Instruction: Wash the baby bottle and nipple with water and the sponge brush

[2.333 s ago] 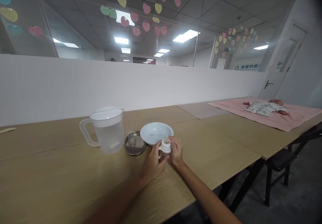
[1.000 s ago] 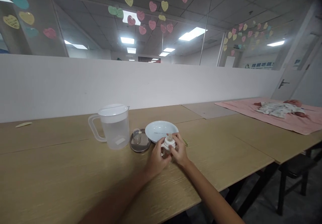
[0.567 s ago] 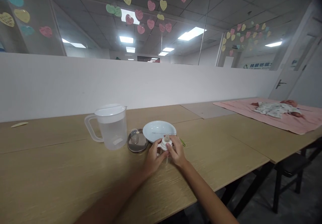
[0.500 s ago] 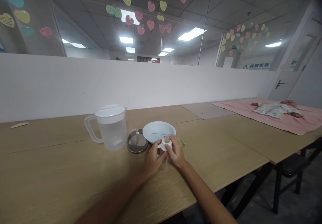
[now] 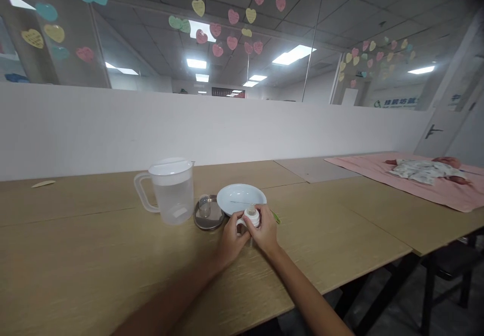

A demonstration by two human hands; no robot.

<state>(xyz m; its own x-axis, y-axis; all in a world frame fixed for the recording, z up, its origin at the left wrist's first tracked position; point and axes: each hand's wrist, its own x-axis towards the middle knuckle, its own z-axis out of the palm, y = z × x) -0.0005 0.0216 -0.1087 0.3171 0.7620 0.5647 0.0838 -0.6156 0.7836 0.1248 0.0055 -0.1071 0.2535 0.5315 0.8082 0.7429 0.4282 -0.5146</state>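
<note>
A baby bottle (image 5: 251, 217) with a clear teat, a white collar and a white side handle stands upright between my hands, over the near side of the table. My left hand (image 5: 231, 236) is closed around the handle and the bottle's side. The fingers and thumb of my right hand (image 5: 266, 230) grip the white collar. Most of the bottle's body is hidden behind my hands. Just beyond them is a white bowl (image 5: 236, 193) with a thin stick-like item in it. To its left a round metal tray (image 5: 212, 221) carries a small clear cup or cap (image 5: 204, 206).
A clear lidded pitcher (image 5: 174, 197) stands left of the tray. A green item (image 5: 277, 217) pokes out beside the bowl. A baby doll (image 5: 418, 171) lies on a pink cloth (image 5: 363, 171) at the far right. A white wall (image 5: 212, 129) rises behind the table (image 5: 113, 255).
The camera view has turned slightly left, so the scene sits further right. My right fingers have shifted a little around the bottle's collar; both hands keep their hold.
</note>
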